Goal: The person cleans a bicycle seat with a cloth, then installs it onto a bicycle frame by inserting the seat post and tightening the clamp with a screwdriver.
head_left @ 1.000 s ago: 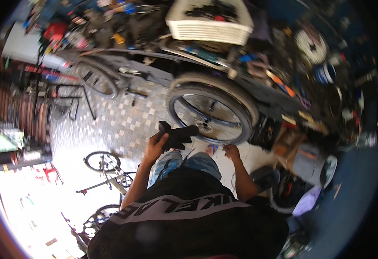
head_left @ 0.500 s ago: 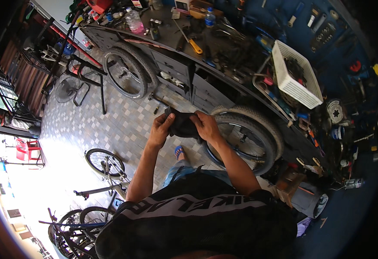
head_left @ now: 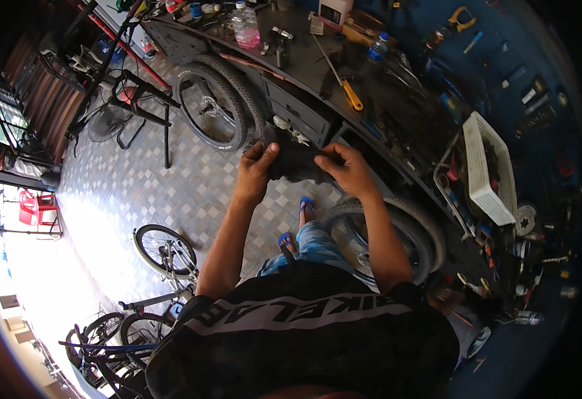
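A dark, soft black cloth (head_left: 297, 163) is stretched between my two hands in front of my body. My left hand (head_left: 254, 173) grips one end of it, thumb on top. At the opposite end my right hand (head_left: 353, 170) pinches the fabric between thumb and fingers. Some of the fingers are hidden behind the cloth. It hangs in the air above the tiled floor, near the front of the dark workbench (head_left: 297, 106).
On the bench lie a yellow-handled tool (head_left: 351, 95), a bottle of pink liquid (head_left: 245, 25) and a white basket (head_left: 487, 169). Wheels (head_left: 211, 106) lean against the bench, more (head_left: 397, 233) by my right arm. Bicycles (head_left: 115, 346) stand lower left, and a fan (head_left: 107, 124) farther off.
Both hands have moved toward the bench and farther apart, and the cloth is spread wider between them. Both my sandalled feet now show; the view has shifted.
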A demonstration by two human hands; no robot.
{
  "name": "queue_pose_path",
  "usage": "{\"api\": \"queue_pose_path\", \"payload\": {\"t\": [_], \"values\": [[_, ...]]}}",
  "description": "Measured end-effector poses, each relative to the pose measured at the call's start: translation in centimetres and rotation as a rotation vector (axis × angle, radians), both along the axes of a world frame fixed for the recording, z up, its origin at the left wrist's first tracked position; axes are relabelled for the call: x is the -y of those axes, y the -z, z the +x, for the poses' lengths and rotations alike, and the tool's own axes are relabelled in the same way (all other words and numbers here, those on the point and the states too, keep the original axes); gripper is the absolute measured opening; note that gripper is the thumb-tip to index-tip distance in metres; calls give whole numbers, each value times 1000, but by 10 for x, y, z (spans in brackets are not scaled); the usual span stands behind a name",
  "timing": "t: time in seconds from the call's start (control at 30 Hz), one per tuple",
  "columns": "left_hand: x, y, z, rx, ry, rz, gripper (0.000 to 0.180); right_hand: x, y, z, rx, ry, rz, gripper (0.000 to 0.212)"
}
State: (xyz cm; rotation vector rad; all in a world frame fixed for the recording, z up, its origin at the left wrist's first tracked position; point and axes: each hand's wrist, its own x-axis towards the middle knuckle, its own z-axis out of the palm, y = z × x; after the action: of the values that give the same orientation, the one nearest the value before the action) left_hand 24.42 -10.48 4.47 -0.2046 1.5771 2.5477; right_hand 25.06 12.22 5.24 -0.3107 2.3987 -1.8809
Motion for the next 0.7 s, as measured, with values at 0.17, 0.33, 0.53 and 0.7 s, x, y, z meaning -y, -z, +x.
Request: {"api": "queue_pose_path", "payload": {"t": [0.17, 0.33, 0.53, 0.7], "values": [[4, 19, -65, -163, 3, -143, 26, -4, -4, -63, 111, -47, -539, 22], [-26, -24, -122, -104, -31, -387, 31, 17, 1, -142, -139, -80, -392, 48], [-20, -34, -174, 34, -16, -354, 48, 39, -23, -224, -313, -82, -105, 49], [-7, -38, -193, 330, -57, 420, 42, 57, -26, -252, -534, -81, 40, 40]]}}
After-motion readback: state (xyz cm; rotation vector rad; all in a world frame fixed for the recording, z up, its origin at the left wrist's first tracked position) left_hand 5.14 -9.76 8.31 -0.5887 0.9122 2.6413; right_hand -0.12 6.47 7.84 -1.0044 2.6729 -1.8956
